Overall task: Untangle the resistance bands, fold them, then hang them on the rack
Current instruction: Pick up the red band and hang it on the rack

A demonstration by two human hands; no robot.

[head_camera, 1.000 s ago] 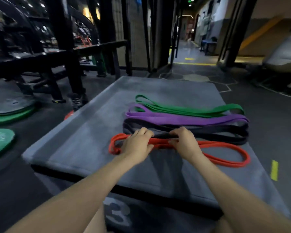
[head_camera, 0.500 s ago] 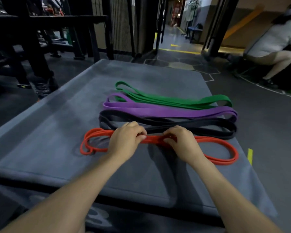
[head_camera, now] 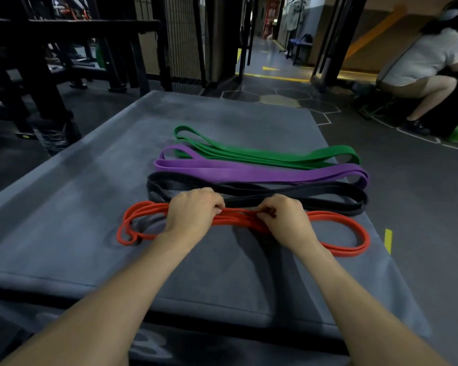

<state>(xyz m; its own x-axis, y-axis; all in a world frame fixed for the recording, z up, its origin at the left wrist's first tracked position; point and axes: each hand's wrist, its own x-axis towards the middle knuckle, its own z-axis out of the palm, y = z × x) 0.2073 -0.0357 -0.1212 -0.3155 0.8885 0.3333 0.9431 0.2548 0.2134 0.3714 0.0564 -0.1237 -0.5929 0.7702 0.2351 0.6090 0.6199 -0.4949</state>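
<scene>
- Head view: the red band [head_camera: 336,235] lies folded into several strands on the near part of the grey padded platform [head_camera: 72,207], running left to right, with a loop splayed out at each end.
- Left hand [head_camera: 192,213]: fingers curled down over the bundled red strands left of centre, gripping them.
- Right hand [head_camera: 284,220]: fingers pinched round the same strands just right of centre. The two hands sit close together with a short stretch of band between them.
- Three other bands lie in parallel rows beyond the red one: the black band [head_camera: 328,195] just behind the hands, then the purple band [head_camera: 249,173], then the green band [head_camera: 262,154]. Each looks folded and flat; neighbouring rows touch or nearly touch.
- Judgement on step: untangling appears done for all four bands; the fold of the red one is being gathered at its middle, so the task seems to stand at the end of folding, with hanging not yet begun.
- Judgement on next move: the grip must keep all red strands together as the bundle is lifted, since the end loops are loose and could fall open. A rack then has to be found; dark metal frames [head_camera: 50,62] stand at the left, but whether any is the intended rack cannot be told.
- Surroundings: another person [head_camera: 421,67] crouches on the floor at the far right, well apart from the platform.
</scene>
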